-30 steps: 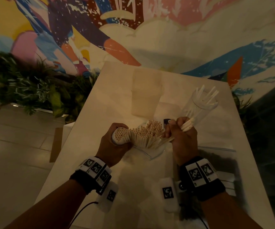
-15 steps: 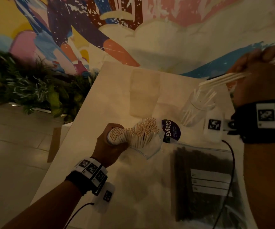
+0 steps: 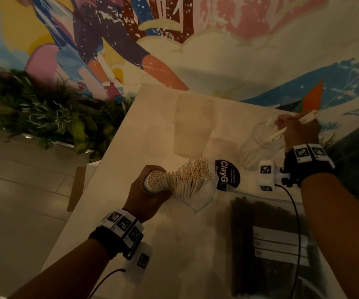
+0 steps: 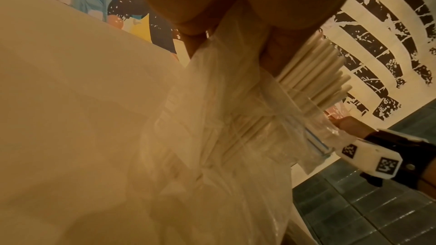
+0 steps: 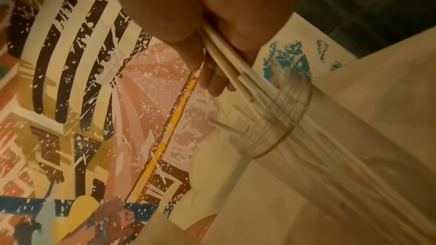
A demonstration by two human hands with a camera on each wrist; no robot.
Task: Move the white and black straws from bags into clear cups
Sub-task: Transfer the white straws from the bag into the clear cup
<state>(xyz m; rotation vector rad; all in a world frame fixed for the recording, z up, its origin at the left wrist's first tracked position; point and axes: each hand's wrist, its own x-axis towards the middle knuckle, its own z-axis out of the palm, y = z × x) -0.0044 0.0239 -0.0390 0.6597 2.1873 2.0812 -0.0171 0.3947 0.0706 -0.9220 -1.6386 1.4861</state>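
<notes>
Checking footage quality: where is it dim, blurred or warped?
Head view: dim, edges bowed, black straws nearly lost in shadow. Left wrist view: the bag is soft, amber-tinted. Right wrist view: the cup and white straws are motion-smeared.

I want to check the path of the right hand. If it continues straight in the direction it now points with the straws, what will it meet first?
Probably the clear cup: the right hand holds a few white straws aimed into its mouth, their tips apparently already inside.

"ClayG" reads in white on the round dark purple sticker (image 3: 227, 177) on the clear plastic bag (image 3: 202, 197); smaller print beside it is unreadable.
</notes>
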